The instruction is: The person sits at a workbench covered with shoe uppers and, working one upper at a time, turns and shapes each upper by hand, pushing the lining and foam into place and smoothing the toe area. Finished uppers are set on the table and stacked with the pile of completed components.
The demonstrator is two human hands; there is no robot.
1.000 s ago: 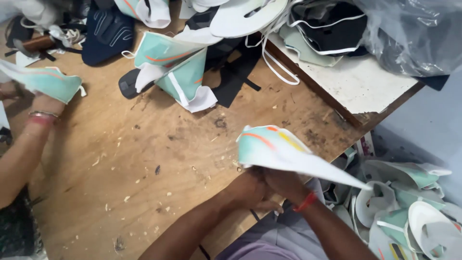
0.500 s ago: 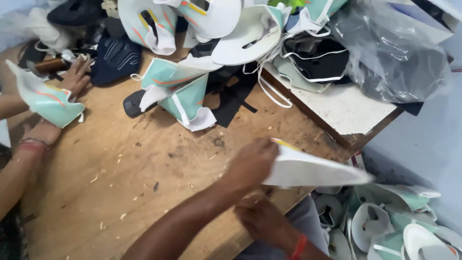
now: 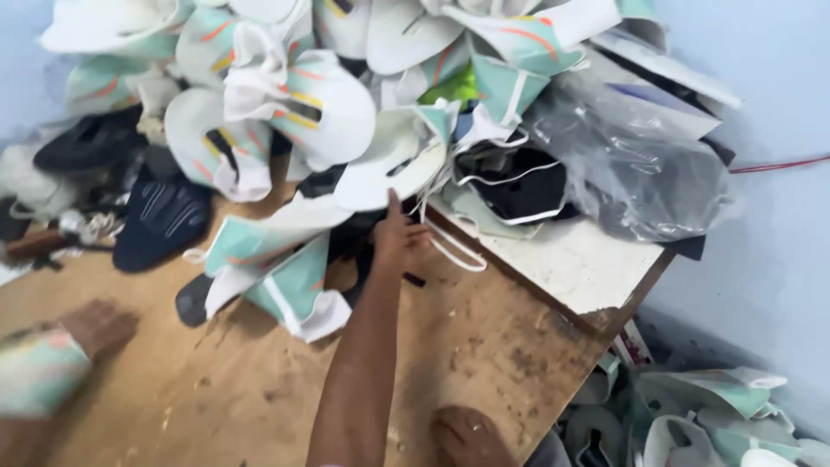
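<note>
My left hand stretches forward over the wooden table to the foot of a big pile of shoe uppers. Its fingers are apart and one fingertip touches a white upper piece hanging off the pile; it grips nothing. A folded teal and white upper lies just left of that hand. Only part of my right hand shows, low at the table's near edge. Its fingers are hidden and no piece shows in it.
A co-worker's hand rests on the table at left beside a blurred teal piece. Black uppers lie at the back left. At right a crumpled clear plastic bag sits above a white board. More uppers lie below the table's right edge.
The white and teal upper I held in both hands is gone from them. My left arm has reached forward to the pile and my right hand has dropped to the table edge. The view has tilted up.
</note>
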